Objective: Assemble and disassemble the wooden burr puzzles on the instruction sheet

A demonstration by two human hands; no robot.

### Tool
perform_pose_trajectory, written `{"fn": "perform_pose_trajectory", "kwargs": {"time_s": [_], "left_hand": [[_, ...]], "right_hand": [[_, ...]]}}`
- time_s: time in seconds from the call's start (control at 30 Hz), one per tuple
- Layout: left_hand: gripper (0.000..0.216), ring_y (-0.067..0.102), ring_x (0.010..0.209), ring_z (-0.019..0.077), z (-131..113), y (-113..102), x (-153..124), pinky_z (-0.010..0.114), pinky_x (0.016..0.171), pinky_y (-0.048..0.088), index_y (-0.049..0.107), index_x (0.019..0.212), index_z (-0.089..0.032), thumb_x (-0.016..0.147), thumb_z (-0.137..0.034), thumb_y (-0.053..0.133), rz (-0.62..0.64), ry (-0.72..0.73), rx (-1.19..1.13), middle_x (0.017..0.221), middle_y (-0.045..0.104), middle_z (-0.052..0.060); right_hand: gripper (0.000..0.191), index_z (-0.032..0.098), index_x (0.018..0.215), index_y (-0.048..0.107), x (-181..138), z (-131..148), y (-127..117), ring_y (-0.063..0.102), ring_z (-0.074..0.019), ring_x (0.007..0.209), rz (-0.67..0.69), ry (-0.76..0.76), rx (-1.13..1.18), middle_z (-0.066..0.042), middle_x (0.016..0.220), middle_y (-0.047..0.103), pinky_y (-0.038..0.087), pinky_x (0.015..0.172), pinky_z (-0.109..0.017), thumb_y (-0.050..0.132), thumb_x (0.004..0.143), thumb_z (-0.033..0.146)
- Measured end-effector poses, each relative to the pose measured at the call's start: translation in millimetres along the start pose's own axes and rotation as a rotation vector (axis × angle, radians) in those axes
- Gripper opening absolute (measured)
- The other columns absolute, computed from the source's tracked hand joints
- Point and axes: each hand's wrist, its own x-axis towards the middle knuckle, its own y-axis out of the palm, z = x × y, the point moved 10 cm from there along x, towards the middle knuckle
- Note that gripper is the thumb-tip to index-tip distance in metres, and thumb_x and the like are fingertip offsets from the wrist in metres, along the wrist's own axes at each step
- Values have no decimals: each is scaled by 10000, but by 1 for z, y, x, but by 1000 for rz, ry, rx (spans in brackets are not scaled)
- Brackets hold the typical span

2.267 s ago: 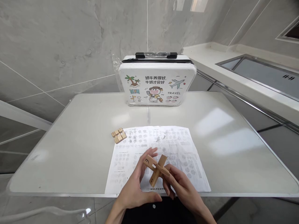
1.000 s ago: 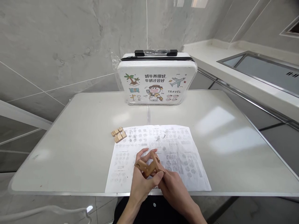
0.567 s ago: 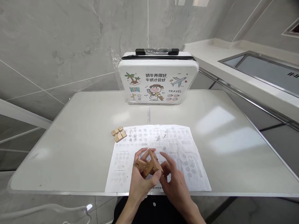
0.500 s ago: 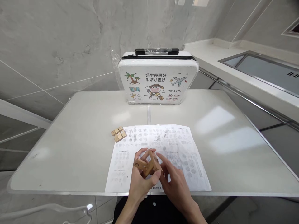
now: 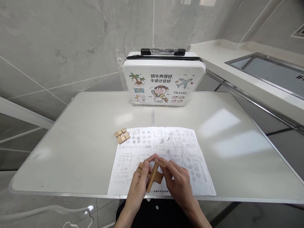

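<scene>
Several flat wooden puzzle pieces are crossed together between my two hands, low over a printed sheet. My left hand grips them from the left, its thumb lying along a piece with a dark mark. On the other side my right hand has its fingertips closed on the upper right end of the pieces. Both sets of fingertips meet at the far side. Parts of the wood are hidden behind the fingers. At the sheet's upper left corner lies a small cluster of wooden blocks.
A white case with cartoon prints and a black handle, wrapped in clear plastic, stands at the back of the light table. To the right runs a counter with an inset sink. A white wire-like frame shows below the table at left.
The crossed pieces have been turned in my hands, so one long piece now points toward me. My left thumb has moved up to the left end. The view has shifted slightly.
</scene>
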Motion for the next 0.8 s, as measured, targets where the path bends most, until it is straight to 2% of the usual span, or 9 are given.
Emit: {"fn": "perform_pose_trajectory", "kwargs": {"time_s": [0.17,0.3,0.53,0.6,0.63,0.73,0.8], "left_hand": [[690,660,893,238,1,-11,-4,357,888,516,660,1492,-295,985,-745,531,-1,-3,-24,868,681,39],[696,650,1003,263,-2,-16,-8,362,903,506,600,1544,-338,991,-751,510,-6,-15,-19,1013,743,60],[718,673,1035,267,-11,-34,-18,344,925,475,541,1587,-352,991,-751,511,-90,-47,40,1135,790,69],[748,651,888,229,-14,-40,-20,309,795,481,521,1602,-338,987,-762,505,-93,-52,73,1052,778,65],[771,609,772,202,-14,-41,-20,290,707,462,508,1612,-323,985,-770,499,-85,-65,85,947,758,52],[843,407,552,145,-13,-44,-21,259,548,359,471,1638,-259,980,-785,488,-61,-90,93,622,547,-30],[860,351,523,135,-13,-45,-22,250,525,333,469,1638,-235,978,-786,492,-78,-72,84,558,443,-58]], "right_hand": [[319,250,1355,695,4,5,2,616,-119,571,-33,-45,-27,-19,829,741,459,539,-250,534,1107,130],[310,226,1328,715,8,9,7,639,-129,593,-64,-70,-22,-29,794,716,478,553,-250,522,1107,126],[223,202,1221,739,16,19,16,627,-114,589,-75,-142,-39,-22,791,711,473,554,-239,559,1102,147],[218,204,1211,742,17,21,20,632,-109,597,-62,-131,-22,-17,795,712,476,564,-231,560,1103,152],[223,205,1213,743,17,22,22,635,-107,602,-61,-122,-12,-16,802,715,478,570,-227,556,1104,149],[251,207,1222,746,16,25,27,617,-100,588,-70,-94,-2,-12,796,710,459,556,-221,533,1107,139],[264,213,1216,755,16,27,30,596,-101,567,-84,-76,-10,-8,772,697,440,538,-226,528,1106,135]]}}
